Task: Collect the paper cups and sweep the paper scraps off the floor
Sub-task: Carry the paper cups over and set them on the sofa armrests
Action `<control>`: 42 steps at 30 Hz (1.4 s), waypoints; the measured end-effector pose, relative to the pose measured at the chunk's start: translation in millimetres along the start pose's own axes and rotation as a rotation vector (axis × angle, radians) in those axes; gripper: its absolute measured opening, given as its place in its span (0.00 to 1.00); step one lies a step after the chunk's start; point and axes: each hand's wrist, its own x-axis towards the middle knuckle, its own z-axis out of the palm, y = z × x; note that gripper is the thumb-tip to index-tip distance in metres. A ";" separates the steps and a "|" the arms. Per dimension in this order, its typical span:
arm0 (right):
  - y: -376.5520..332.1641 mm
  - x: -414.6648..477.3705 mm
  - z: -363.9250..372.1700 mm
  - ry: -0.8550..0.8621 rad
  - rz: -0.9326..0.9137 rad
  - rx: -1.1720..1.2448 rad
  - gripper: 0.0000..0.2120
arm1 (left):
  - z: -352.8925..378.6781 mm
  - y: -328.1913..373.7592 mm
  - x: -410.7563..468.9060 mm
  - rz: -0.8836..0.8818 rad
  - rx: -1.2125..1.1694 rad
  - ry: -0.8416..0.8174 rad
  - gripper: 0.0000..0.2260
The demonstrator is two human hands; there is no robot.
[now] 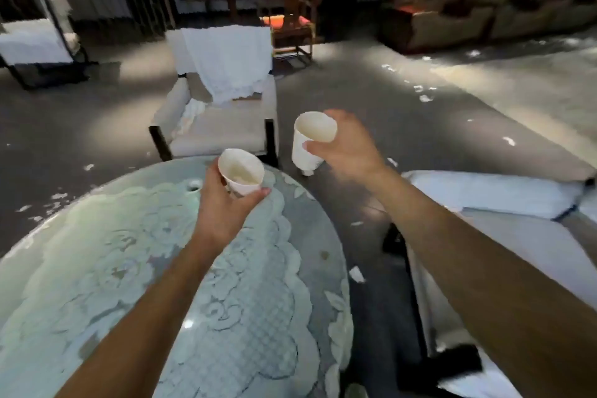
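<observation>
Gripped in left hand (223,203), above far edge of round glass table with pale lace cloth (319,236): white paper cup (240,173), tilted, mouth toward camera, thumb and fingers curled round lower wall. Gripped in right hand (347,145), above grey floor (371,90) just right of table, well apart from first cup: second white paper cup (311,139), tilted likewise, thumb across near wall, fingers wrapped behind. Scattered on floor, left of table and at far right: white paper scraps (423,92). Beyond table: pale upholstered chair (210,132) draped with white cloth (229,64).
</observation>
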 end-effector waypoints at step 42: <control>634.1 -859.5 -819.5 1.121 1.287 -0.183 0.36 | 974.3 455.5 -866.8 0.528 -0.166 -1.688 0.41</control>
